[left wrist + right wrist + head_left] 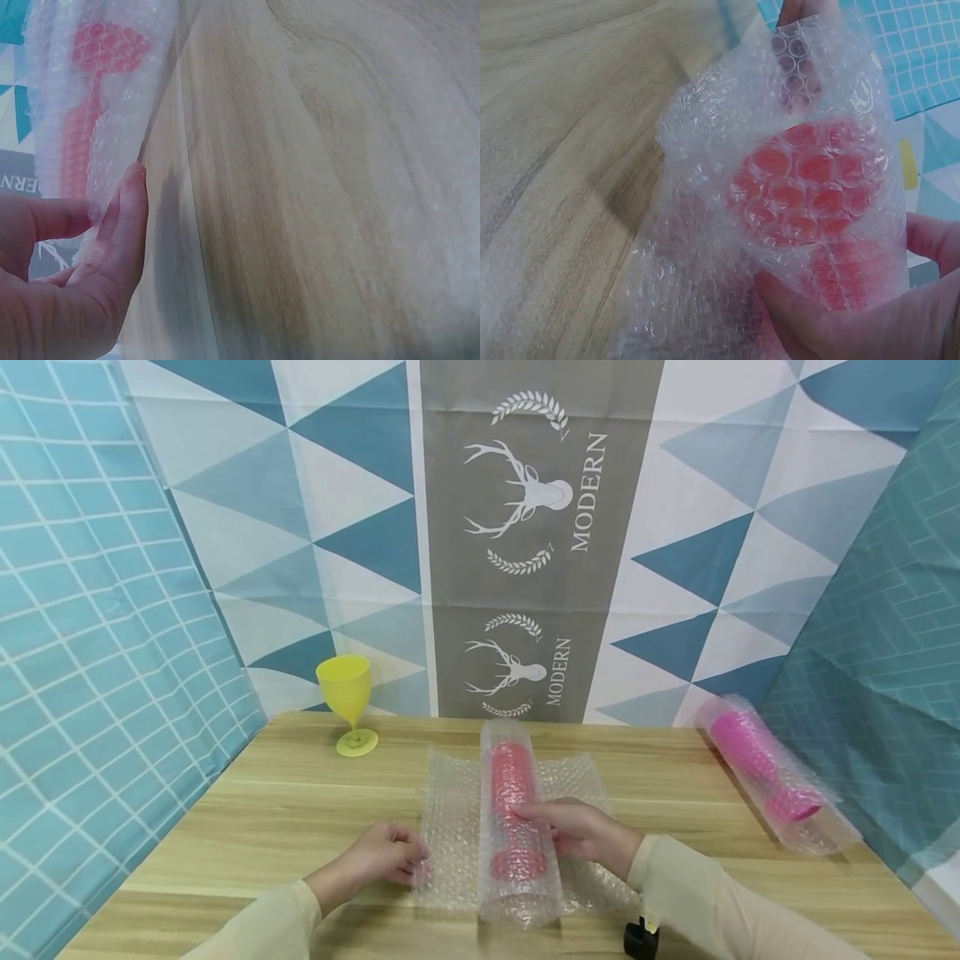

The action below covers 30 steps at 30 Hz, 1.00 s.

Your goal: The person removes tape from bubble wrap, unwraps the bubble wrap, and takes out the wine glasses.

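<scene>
A red goblet (pixel 512 781) lies rolled in a sheet of bubble wrap (pixel 453 827), its bowl toward the wall and its foot toward me. My right hand (pixel 581 833) grips this roll at its middle, thumb on top. In the right wrist view, the goblet's red foot (pixel 802 187) shows through the bubbles beside that thumb. At the sheet's left edge, my left hand (pixel 386 853) pinches the bubble wrap between thumb and fingers; the left wrist view shows the pinched edge of the film (pixel 112 165) there. Loose wrap spreads flat on both sides of the roll.
A yellow goblet (pixel 347 697) stands upright at the table's back left. Another bubble-wrapped goblet, pink (pixel 757 764), lies at the right edge. Near my right sleeve is a small black object (pixel 641 938). Patterned cloth walls (pixel 360 527) border the wooden table (pixel 285 793).
</scene>
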Motion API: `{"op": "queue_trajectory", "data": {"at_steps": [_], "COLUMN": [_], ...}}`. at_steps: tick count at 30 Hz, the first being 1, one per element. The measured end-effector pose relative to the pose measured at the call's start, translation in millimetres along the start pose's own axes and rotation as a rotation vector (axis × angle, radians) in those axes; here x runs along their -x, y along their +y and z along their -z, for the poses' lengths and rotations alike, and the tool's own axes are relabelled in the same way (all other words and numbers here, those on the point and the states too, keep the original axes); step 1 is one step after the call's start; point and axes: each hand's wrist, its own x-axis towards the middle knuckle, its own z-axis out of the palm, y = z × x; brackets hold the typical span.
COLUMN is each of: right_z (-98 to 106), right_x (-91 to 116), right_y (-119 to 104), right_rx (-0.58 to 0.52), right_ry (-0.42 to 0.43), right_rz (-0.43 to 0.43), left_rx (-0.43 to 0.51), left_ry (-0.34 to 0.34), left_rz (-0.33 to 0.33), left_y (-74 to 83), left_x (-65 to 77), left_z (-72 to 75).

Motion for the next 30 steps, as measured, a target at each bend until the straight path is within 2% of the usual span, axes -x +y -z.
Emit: {"op": "queue_trajectory", "data": {"at_steps": [2,5,8,11,15,22,30], "right_z": [0.6,1.6,3.1,5.5,7.9,7.8,5.0], "right_x": [0.7,1.2,1.9,2.0,2.0,0.0,-13.0], "right_y": [-0.6,-1.8,-4.2,-8.1,-15.1,-19.5,-24.5], "right_rx": [0.005,0.051,0.162,0.330,0.472,0.436,0.399], "right_ry": [0.006,0.074,0.196,0.306,0.344,0.297,0.314], "right_rz": [0.003,0.014,0.029,0.058,0.074,0.044,0.002], "left_rx": [0.008,0.024,0.039,0.046,0.043,0.035,0.032], "left_ry": [0.002,0.004,-0.003,-0.013,-0.012,-0.013,-0.012], "left_rz": [0.001,0.003,0.000,-0.005,-0.005,0.005,0.009], "left_y": [1.4,3.8,5.8,6.4,6.3,5.8,3.7], "left_x": [0.6,1.4,2.3,2.8,2.8,3.4,5.3], "left_z": [0.4,1.4,2.4,3.2,4.0,2.9,1.8]}}
